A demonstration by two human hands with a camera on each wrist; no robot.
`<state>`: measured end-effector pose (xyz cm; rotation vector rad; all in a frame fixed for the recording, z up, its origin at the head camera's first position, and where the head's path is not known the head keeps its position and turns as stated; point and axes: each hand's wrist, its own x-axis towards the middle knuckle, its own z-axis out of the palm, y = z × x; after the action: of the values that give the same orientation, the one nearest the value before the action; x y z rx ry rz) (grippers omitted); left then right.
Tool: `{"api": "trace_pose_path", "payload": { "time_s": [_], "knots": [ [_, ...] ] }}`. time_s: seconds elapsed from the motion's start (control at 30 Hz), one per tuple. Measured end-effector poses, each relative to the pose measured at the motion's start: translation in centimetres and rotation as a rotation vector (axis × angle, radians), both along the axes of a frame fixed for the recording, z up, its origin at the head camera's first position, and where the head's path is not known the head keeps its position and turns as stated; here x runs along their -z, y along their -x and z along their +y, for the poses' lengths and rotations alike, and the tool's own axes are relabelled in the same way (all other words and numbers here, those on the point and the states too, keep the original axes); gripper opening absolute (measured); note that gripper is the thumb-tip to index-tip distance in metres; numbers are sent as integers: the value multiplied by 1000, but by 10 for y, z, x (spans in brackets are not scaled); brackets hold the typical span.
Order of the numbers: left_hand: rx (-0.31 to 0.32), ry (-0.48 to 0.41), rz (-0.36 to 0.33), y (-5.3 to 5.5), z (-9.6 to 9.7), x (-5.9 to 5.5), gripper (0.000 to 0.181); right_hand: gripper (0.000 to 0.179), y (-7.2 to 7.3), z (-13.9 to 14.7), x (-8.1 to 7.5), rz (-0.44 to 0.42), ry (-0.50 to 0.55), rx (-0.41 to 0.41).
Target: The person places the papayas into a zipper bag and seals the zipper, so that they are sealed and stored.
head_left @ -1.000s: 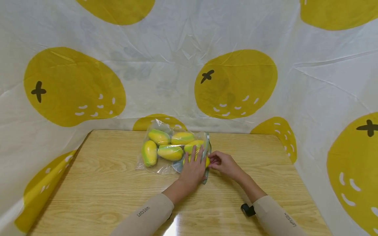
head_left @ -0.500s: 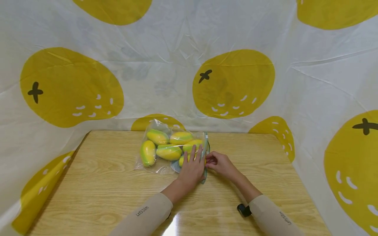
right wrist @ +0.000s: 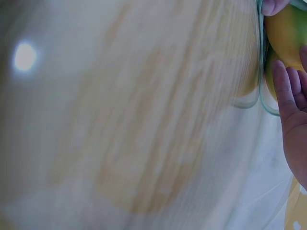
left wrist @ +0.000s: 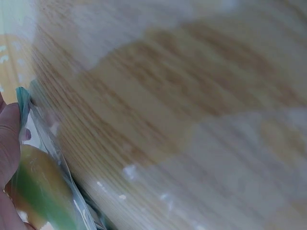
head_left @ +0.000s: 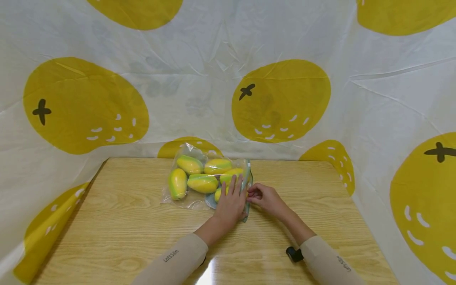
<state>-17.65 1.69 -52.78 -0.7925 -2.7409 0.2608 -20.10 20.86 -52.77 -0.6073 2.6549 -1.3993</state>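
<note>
A clear zip bag (head_left: 194,204) lies on the table with several yellow-green mangoes (head_left: 202,183) inside. Its mouth, with a greenish zip strip (head_left: 248,170), faces right. My left hand (head_left: 229,208) rests on the bag near the mouth, fingers straight and spread over the nearest mango. At the strip, my right hand (head_left: 268,200) pinches the bag's edge between thumb and fingertips, beside that mango. The left wrist view catches part of the left hand (left wrist: 7,148) against a mango (left wrist: 41,184). In the right wrist view, the right hand's fingers (right wrist: 284,88) lie before a mango (right wrist: 285,36).
The wooden table (head_left: 142,233) is glossy and reflects light. A white curtain (head_left: 192,99) with large yellow fruit prints stands behind and on both sides. A black wrist device (head_left: 294,254) hangs by the right sleeve.
The mango under my left hand has slid slightly left, deeper into the bag. My right hand's fingertips have come a little left against the bag's edge. The left hand has barely moved.
</note>
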Motion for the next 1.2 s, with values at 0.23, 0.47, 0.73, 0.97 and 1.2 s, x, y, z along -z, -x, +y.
{"api": "trace_pose_path", "payload": {
  "time_s": [0.23,0.47,0.73,0.97,1.2],
  "knots": [
    [-1,16,2,1,0,1,104,24,6,8,-8,-7,-38,42],
    [0,15,-22,1,0,-1,102,21,21,20,-25,60,-109,88],
    [-3,37,-34,-2,0,-1,102,27,47,25,-44,112,-151,123],
    [-15,71,-19,-4,0,0,104,33,68,16,-50,52,-217,108],
    [-12,62,-1,-3,1,1,103,31,79,11,-48,33,-234,83]
  ]
}}
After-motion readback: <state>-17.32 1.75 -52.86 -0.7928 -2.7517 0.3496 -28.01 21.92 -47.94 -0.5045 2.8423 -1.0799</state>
